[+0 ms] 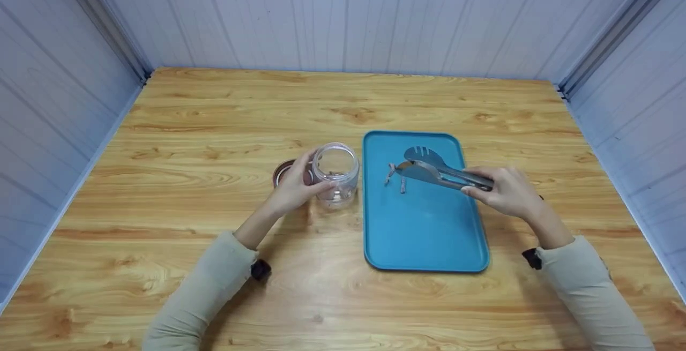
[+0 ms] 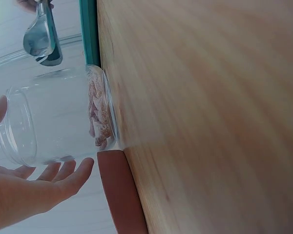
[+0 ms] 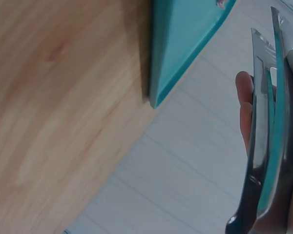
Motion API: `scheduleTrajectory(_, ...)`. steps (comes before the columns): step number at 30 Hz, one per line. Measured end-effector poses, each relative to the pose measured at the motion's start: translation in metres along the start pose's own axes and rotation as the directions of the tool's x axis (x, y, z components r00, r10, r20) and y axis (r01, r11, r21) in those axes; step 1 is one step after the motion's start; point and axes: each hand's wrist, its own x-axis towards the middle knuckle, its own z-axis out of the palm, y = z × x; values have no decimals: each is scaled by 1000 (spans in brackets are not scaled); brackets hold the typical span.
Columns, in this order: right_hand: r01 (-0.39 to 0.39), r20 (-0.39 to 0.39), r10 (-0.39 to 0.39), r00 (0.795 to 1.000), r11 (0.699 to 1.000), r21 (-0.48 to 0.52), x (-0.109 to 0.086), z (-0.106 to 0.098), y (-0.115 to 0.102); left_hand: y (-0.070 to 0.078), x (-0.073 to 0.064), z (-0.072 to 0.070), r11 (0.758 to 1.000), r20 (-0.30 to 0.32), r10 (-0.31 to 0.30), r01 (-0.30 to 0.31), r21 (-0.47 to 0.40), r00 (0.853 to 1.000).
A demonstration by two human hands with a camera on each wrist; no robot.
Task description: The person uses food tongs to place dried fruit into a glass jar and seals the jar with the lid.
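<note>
My left hand (image 1: 293,186) holds a clear, lidless jar (image 1: 343,179) upright on the table, thumb on one side and fingers on the other. Reddish-brown pieces (image 2: 96,109) with a whitish coating lie at the jar's bottom. Metal serving tongs (image 1: 450,173) are gripped in my right hand (image 1: 512,193), above the blue tray (image 1: 423,238). One end of the tongs is slotted like a fork and the other is spoon-shaped; the two ends stand apart. Small stick-like pieces (image 1: 403,185) lie on the tray by the tongs' tip, which partly covers them.
A reddish-brown round lid (image 1: 281,171) lies left of the jar, partly hidden behind my left hand. The tray sits just right of the jar on the wooden table (image 1: 214,126). Pale panel walls (image 1: 343,19) enclose the back and sides.
</note>
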Motion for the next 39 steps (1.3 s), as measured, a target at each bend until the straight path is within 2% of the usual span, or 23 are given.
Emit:
scheduleTrajectory(2,-17,11,18,1000,1000,-14,-2,2,1,4,-1,0,1000,1,-2,2,-1,1000)
scheduleTrajectory(10,-70,36,72,997,996,-63,-8,11,4,4,-1,0,1000,0,-3,3,3,1000)
scheduleTrajectory(17,-151,56,152,987,988,-33,-12,19,-1,-25,9,2,999,-8,21,-21,-35,1000)
scheduleTrajectory(23,-196,65,196,978,981,-9,-14,24,-3,-29,9,2,1000,-11,18,-18,-10,1000)
scheduleTrajectory(31,-186,42,187,982,982,-14,-14,27,-7,-29,9,2,1000,-12,20,-21,-6,1000)
scheduleTrajectory(39,-174,29,175,984,985,-20,-13,28,-10,-30,9,2,998,-18,49,-50,-30,999)
